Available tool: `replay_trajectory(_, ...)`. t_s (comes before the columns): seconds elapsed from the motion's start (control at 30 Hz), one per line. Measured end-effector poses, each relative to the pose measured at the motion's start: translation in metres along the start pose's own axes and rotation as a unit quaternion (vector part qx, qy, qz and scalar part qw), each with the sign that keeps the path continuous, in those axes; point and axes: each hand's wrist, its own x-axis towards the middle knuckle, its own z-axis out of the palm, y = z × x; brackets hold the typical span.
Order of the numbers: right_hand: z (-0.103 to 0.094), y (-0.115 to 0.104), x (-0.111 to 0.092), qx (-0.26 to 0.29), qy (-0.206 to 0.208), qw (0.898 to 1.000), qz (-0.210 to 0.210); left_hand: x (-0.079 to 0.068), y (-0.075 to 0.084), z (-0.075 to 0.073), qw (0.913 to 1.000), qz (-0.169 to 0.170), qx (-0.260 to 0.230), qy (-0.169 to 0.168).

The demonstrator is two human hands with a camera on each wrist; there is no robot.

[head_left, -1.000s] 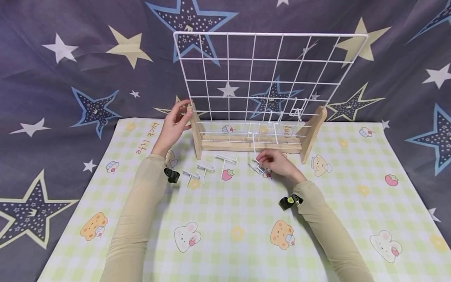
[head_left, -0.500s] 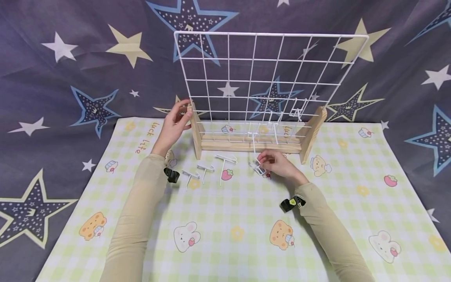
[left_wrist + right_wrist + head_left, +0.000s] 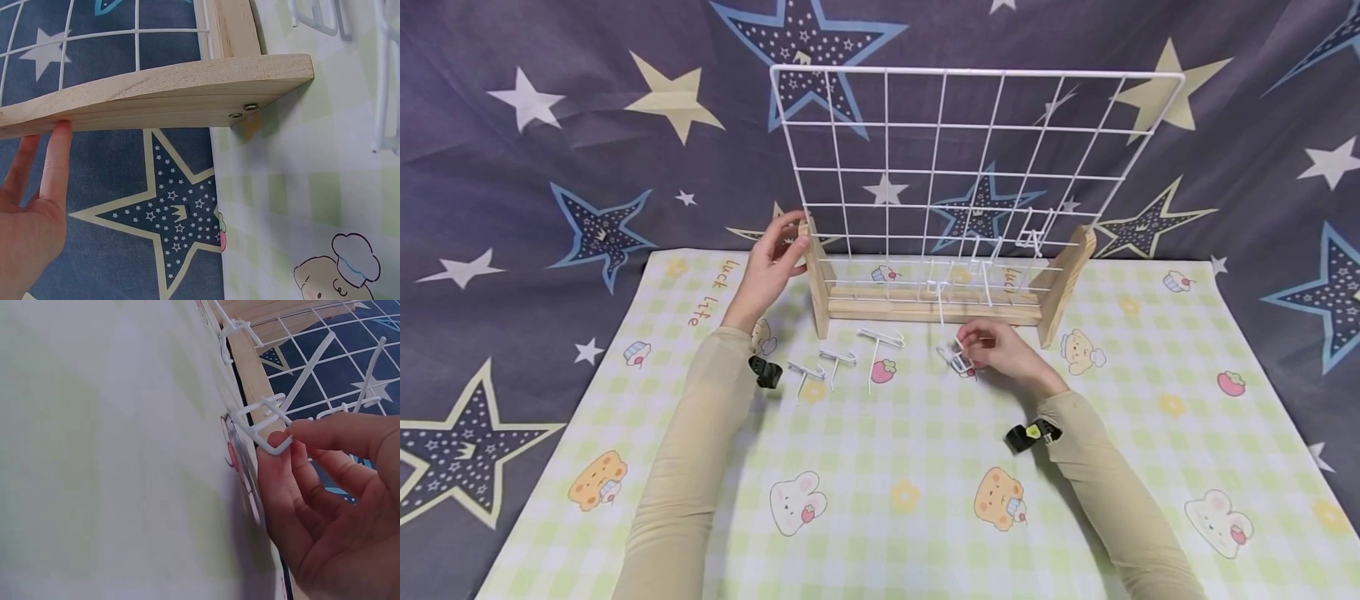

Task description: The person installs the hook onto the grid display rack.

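With fingertips against the outer face of the left wooden side panel (image 3: 817,287), my left hand (image 3: 767,273) steadies nothing else; in the left wrist view two straight fingers (image 3: 57,162) touch that panel (image 3: 181,111). My right hand (image 3: 1003,354) pinches a white wire hook (image 3: 958,361) between thumb and fingertips, low in front of the rack. The right wrist view shows the bent wire end of this hook (image 3: 251,431) at the fingertips. A white wire grid (image 3: 977,73) stands upright in the wooden rack, and several white hooks (image 3: 985,271) hang on its lower right part.
Three white hooks lie left of centre on the checked tablecloth: a longer hook (image 3: 874,354) and two shorter ones. A wooden base bar (image 3: 887,311) joins the side panels, with the right panel (image 3: 1066,287) beyond my right hand. A dark star-patterned curtain (image 3: 587,150) hangs behind.
My right hand has shifted slightly to the right, carrying the hook with it. The left hand and the rack have stayed in place.
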Motion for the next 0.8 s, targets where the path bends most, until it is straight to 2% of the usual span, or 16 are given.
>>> replay_trajectory(0.27,-0.006,-0.002,-0.005,0.031,0.009,0.999,0.021,0.000,0.000,0.000,1.0000,0.001,-0.004,0.002)
replay_trajectory(0.8,-0.021,-0.007,-0.011,0.011,0.046,0.999,0.022,0.002,-0.001,0.001,0.9999,0.000,-0.012,0.005)
